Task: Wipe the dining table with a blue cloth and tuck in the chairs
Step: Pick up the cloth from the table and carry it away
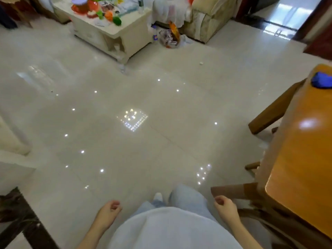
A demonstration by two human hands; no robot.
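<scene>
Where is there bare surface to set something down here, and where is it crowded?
The dining table is bare from its near corner up to the blue cloth lying near its far end. The cream coffee table, beside the sofa, is crowded with colourful clutter. The left hand and right hand hold nothing.

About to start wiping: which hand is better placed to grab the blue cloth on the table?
Right, probably. The table and blue cloth lie on that side, and the right hand hangs empty beside the near chair. The left hand, also empty, would have to cross the body.
</scene>
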